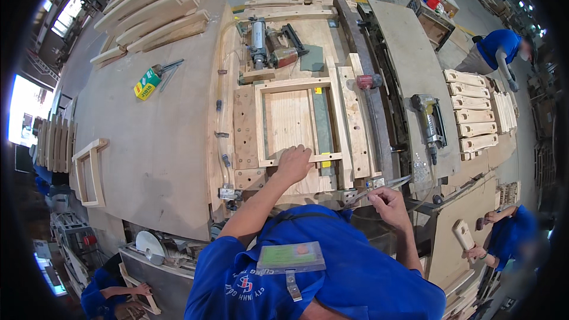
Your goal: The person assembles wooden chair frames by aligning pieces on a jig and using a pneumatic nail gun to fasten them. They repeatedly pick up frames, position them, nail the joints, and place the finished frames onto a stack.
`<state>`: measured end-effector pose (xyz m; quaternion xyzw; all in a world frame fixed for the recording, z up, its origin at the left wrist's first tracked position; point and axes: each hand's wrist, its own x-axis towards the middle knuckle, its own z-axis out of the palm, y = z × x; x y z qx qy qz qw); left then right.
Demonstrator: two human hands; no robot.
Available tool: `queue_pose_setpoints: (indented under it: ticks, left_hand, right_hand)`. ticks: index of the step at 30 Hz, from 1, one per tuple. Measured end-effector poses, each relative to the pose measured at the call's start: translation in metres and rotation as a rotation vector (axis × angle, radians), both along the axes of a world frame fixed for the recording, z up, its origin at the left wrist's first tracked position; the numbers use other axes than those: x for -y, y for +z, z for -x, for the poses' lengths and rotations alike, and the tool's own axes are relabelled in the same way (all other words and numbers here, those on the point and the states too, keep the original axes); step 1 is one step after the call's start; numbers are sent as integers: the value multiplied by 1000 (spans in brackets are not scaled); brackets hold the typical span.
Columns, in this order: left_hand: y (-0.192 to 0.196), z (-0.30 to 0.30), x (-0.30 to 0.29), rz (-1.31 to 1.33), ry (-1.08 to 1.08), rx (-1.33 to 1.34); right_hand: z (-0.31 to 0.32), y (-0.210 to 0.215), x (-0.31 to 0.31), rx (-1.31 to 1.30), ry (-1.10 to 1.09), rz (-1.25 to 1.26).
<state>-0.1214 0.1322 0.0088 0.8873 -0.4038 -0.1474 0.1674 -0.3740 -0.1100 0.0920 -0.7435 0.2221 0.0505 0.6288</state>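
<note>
My left hand (294,163) lies over the near rail of a pale wooden frame (287,85), its fingers curled across the wood. The frame rests flat in a wooden jig, between a drilled block (245,124) on the left and a longer drilled board (354,120) on the right. At the jig's near right corner my right hand (389,206) is closed, thumb and fingers together just below a small metal valve fitting (374,184) with hoses. Whatever those fingertips pinch is too small to make out. Yellow pieces (325,160) show along the frame's right side.
Nail guns (257,41) lie beyond the frame; another nail gun (429,120) rests on the right board. A red-headed mallet (368,82) sits on the dark rail. Left are a green-yellow box (147,84), a small frame (89,172) and stacked wood parts (155,9). Co-workers (514,237) stand nearby.
</note>
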Motion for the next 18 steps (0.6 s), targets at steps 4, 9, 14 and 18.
queue_pose_setpoints:
  ticks: [4,9,14,18]
  left_hand:
    - [0,-13,6,-103,-59,-133]
    - [0,-26,8,-142,-167,-213]
    - [-2,-31,8,-154,-235,-230]
    - [8,-37,13,-123,-277,-240]
  right_hand:
    - [-10,6,1,36,2,-30]
    - [-30,11,-4,135,-108,68]
    - [-52,39,10,162,-267,31]
    - [-84,41,24,204,-366,-17]
